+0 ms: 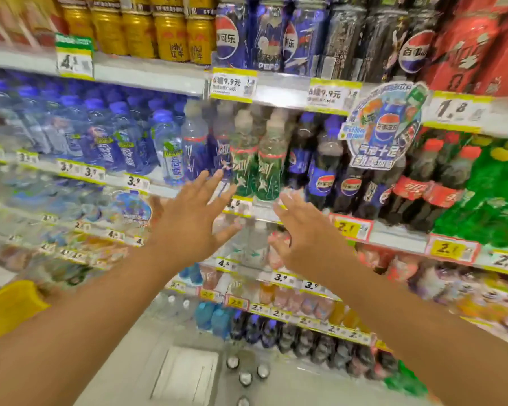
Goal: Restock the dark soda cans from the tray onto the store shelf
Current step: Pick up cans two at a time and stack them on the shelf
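Both my arms reach forward toward the drinks shelves. My left hand [185, 213] has its fingers spread and holds nothing, just in front of the shelf edge below the green bottles [257, 162]. My right hand [301, 232] is also open and empty, a little lower and to the right. Several dark soda cans [245, 376] stand on the floor far below, seen from the top by their silver lids. No tray is clearly visible around them. Dark canned multipacks [346, 33] stand on the top shelf at the upper right. The picture is blurred by motion.
Shelves full of bottles fill the view: blue water bottles [106, 136] on the left, cola bottles [423, 186] on the right, gold cans [141, 30] on top. Yellow price tags [233, 83] line the shelf edges. A yellow object [9, 309] sits low left. A pale floor panel [185, 373] lies below.
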`<move>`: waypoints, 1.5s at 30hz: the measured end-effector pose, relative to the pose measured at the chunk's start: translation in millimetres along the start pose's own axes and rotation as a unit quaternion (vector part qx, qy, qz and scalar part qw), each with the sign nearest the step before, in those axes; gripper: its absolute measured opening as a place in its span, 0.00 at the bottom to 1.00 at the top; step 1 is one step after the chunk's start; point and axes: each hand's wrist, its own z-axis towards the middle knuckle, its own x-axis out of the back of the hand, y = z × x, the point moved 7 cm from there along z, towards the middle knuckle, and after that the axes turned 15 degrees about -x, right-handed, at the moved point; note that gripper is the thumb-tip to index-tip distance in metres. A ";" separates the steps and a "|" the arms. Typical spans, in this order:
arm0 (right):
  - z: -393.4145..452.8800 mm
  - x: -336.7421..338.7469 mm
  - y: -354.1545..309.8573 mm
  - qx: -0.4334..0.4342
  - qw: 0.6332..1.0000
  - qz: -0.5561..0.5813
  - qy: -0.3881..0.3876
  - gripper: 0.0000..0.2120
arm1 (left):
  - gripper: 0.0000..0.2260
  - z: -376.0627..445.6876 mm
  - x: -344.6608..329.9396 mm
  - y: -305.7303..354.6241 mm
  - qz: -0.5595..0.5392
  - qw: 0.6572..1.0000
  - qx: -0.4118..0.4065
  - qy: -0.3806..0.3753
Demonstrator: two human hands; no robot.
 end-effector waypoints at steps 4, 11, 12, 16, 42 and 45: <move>-4.1 -40.5 -16.6 -0.010 0.998 -0.065 -0.013 0.34 | 0.33 -46.1 -42.7 -7.7 0.015 0.999 -0.014 -0.030; -35.5 -145.9 -19.1 0.000 0.997 -0.055 -0.045 0.32 | 0.33 -105.9 -136.5 6.1 -0.053 0.998 0.003 -0.034; -44.4 -165.5 -14.7 -0.003 0.998 -0.043 -0.046 0.31 | 0.33 -115.6 -153.5 10.8 -0.067 0.997 0.005 -0.031; -88.5 -250.8 9.5 -0.001 0.999 -0.004 -0.053 0.31 | 0.34 -157.0 -242.4 31.5 -0.093 0.995 -0.004 -0.033; -229.6 -835.5 164.6 0.011 0.986 -0.083 -0.142 0.36 | 0.40 -341.1 -833.9 124.4 -0.110 0.988 0.036 -0.106; -232.8 -868.7 177.6 0.018 0.982 -0.081 -0.169 0.36 | 0.40 -352.3 -861.8 132.3 -0.118 0.986 0.049 -0.112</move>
